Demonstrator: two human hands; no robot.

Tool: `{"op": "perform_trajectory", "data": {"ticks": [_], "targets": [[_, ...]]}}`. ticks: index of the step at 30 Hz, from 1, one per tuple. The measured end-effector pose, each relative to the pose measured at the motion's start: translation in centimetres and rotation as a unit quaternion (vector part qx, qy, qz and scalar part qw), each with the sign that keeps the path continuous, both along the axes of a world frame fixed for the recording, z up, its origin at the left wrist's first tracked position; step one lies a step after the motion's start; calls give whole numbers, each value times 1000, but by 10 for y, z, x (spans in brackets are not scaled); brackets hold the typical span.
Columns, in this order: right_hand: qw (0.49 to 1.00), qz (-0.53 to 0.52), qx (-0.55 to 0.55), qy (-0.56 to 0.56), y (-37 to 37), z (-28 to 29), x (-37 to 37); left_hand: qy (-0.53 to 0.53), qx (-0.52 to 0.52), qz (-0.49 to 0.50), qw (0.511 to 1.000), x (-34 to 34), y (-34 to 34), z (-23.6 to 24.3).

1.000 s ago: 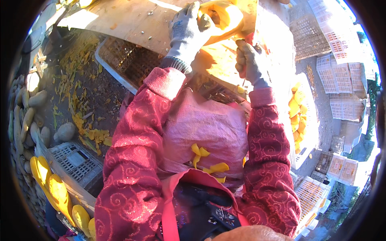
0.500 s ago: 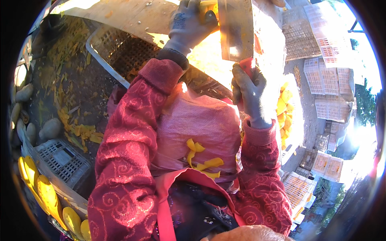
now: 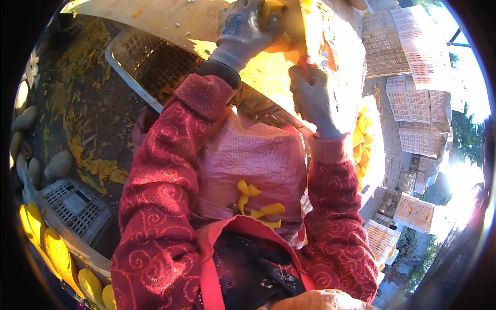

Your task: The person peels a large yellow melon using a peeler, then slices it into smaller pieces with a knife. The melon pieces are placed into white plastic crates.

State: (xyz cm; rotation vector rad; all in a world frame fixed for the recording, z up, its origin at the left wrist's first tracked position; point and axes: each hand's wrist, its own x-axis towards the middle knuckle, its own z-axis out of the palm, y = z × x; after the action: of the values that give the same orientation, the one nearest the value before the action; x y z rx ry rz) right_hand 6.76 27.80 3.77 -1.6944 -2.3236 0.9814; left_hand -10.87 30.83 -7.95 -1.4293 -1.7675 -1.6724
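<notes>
My gloved left hand (image 3: 243,31) grips a yellow squash piece (image 3: 281,44) on the wooden board (image 3: 170,20) at the top; much of the piece is hidden by fingers and glare. Just below and right of it, my gloved right hand (image 3: 312,98) is closed around a red-handled tool (image 3: 310,67), whose working end I cannot make out clearly. Under the board's near edge is an open plastic crate (image 3: 134,62). A pink woven sack (image 3: 248,160) covers my lap, with several yellow peel strips (image 3: 245,190) on it.
Stacked plastic crates (image 3: 416,108) line the right side, beside a white container of yellow pieces (image 3: 361,142). At lower left are peeled yellow squash (image 3: 59,253) and a grey crate (image 3: 75,206). Unpeeled squash (image 3: 57,165) and scattered peels (image 3: 103,168) lie on the ground at left.
My right hand dropped toward me half a second ago and has since moved up and left, closer to the piece. My left hand has shifted slightly upward since a second ago, still gripping.
</notes>
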Motion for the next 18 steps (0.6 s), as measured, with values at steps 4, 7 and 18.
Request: {"op": "perform_trajectory", "data": {"ticks": [4, 7, 18], "targets": [[955, -45, -214, 201, 46, -35, 19, -22, -45, 29, 998, 1, 8, 27], [956, -30, -222, 189, 48, -14, 10, -39, -56, -9, 998, -7, 10, 25], [958, -11, -240, 156, 59, -13, -11, -191, -250, -97, 944, -28, 3, 51]]}}
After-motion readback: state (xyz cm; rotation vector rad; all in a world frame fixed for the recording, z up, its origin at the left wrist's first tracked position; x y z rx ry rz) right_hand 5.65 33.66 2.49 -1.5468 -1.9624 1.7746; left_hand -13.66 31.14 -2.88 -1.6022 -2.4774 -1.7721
